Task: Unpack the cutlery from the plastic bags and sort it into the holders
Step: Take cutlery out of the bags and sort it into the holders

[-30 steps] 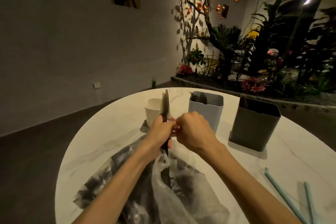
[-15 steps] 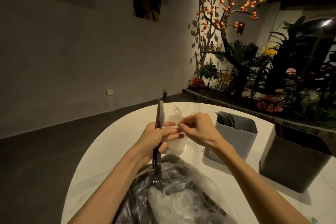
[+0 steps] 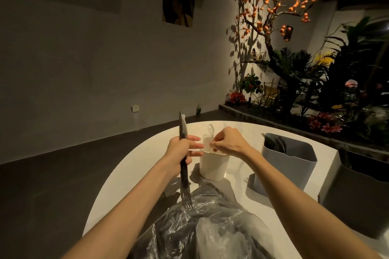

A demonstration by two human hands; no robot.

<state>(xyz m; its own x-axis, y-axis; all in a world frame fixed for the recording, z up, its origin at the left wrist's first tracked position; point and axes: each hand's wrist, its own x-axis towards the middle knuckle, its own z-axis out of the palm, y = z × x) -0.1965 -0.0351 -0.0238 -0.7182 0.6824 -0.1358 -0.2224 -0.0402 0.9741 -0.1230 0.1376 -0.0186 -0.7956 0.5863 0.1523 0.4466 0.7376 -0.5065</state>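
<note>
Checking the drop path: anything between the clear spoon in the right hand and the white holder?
Nothing visible. The right hand pinches the clear spoon directly over the white holder, whose mouth is open below. The left hand, gripping dark cutlery, sits just left of the rim, not across it.

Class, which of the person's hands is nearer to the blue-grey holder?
Right. The right hand hovers over the white holder, just left of the blue-grey holder; the left hand, gripping a fork, is farther left.

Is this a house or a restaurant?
Probably a restaurant or café, though I can't be sure: a round marble table, an indoor garden bed with a lantern-fruit tree, and holders of cutlery.
</note>
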